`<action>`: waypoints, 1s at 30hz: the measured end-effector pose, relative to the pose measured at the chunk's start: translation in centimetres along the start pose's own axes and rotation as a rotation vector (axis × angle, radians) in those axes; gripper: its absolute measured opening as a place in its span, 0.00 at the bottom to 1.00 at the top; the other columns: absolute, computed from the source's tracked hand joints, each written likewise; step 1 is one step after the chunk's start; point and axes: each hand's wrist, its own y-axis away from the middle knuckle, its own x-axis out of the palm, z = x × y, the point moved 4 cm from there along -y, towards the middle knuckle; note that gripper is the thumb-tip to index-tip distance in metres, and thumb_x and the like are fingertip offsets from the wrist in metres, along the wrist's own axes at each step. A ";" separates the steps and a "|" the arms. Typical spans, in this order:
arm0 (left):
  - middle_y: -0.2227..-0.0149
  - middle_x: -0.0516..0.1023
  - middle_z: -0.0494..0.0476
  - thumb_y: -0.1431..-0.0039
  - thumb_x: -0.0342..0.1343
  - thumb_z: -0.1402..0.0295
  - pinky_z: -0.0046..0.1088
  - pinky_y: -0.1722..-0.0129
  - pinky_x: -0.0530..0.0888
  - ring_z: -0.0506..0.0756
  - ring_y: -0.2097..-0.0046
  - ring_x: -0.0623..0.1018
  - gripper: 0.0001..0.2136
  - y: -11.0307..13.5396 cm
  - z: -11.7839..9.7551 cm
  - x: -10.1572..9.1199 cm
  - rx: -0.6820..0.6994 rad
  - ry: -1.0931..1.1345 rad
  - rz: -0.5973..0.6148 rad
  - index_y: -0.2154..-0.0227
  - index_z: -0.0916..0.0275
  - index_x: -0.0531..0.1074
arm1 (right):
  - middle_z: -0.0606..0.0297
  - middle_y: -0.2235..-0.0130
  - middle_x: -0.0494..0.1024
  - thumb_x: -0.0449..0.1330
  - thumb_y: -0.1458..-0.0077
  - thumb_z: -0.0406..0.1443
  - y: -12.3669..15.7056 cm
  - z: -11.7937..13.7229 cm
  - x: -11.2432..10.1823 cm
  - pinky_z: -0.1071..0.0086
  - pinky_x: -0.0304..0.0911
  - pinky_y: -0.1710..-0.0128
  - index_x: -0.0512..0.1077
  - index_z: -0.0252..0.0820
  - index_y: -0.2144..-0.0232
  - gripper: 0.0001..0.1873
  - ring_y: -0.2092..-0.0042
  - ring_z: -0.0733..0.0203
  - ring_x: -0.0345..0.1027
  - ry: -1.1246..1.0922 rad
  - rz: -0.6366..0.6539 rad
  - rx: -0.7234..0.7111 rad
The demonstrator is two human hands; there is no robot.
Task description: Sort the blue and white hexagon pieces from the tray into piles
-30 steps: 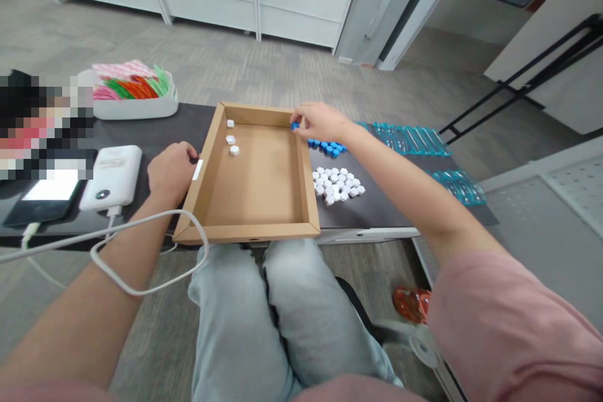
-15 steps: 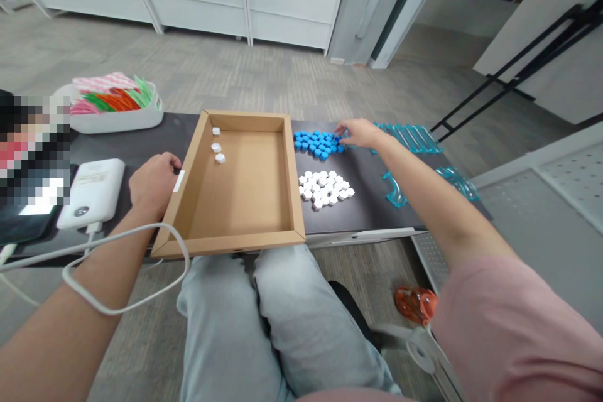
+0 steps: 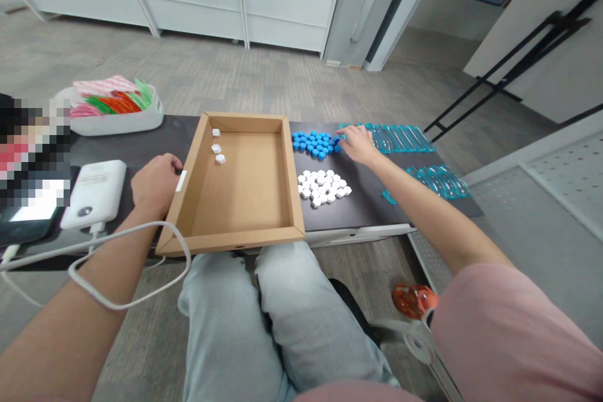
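My left hand rests curled in a loose fist on the dark tabletop, against the left wall of a shallow cardboard box. I see nothing held in it. Three white hexagonal blocks lie inside the box near its upper left. My right hand reaches to the right edge of a cluster of blue hexagonal blocks, its fingers somewhat apart over the outermost ones. Whether a fingertip touches a block is unclear. Nearer me sits a cluster of white hexagonal blocks.
Clear teal curved pieces lie in a row behind my right hand, with more teal pieces beyond my forearm. At left are a white power bank, a looped white cable and a white basket of colourful strips.
My view has shifted slightly. My right hand stays by the blue blocks, its fingers a little changed in pose, while its forearm has dropped lower. The left hand keeps its place.
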 end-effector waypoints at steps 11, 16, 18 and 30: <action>0.41 0.86 0.69 0.22 0.50 0.62 0.38 0.54 0.72 0.68 0.45 0.85 0.16 -0.2 0.2 0.3 0.009 0.012 0.018 0.46 0.58 0.81 | 0.44 0.36 0.85 0.69 0.23 0.46 -3.1 -1.1 -0.7 0.27 0.63 0.29 0.93 0.51 0.46 0.15 0.27 0.20 0.67 0.149 0.073 0.031; 0.41 0.86 0.68 0.22 0.51 0.61 0.37 0.55 0.71 0.67 0.44 0.85 0.16 0.0 0.1 0.2 0.007 0.015 0.017 0.46 0.58 0.81 | 0.46 0.37 0.87 0.71 0.25 0.45 -2.2 -1.1 -0.9 0.31 0.62 0.30 0.90 0.51 0.46 0.13 0.28 0.22 0.69 0.132 0.094 -0.013; 0.40 0.86 0.68 0.22 0.49 0.61 0.38 0.55 0.71 0.67 0.44 0.85 0.17 0.0 0.1 0.2 0.013 0.013 0.026 0.45 0.59 0.81 | 0.47 0.38 0.89 0.70 0.26 0.45 -2.1 -1.2 -0.9 0.32 0.63 0.30 0.89 0.51 0.45 0.13 0.30 0.25 0.72 0.112 0.104 -0.027; 0.38 0.86 0.69 0.21 0.47 0.64 0.37 0.55 0.70 0.67 0.42 0.85 0.19 -0.5 0.4 0.6 0.009 0.004 0.034 0.41 0.60 0.82 | 0.37 0.27 0.81 0.50 0.26 0.75 -0.7 -0.4 2.9 0.29 0.60 0.15 0.80 0.44 0.31 0.50 0.21 0.28 0.71 -0.337 -0.112 -0.108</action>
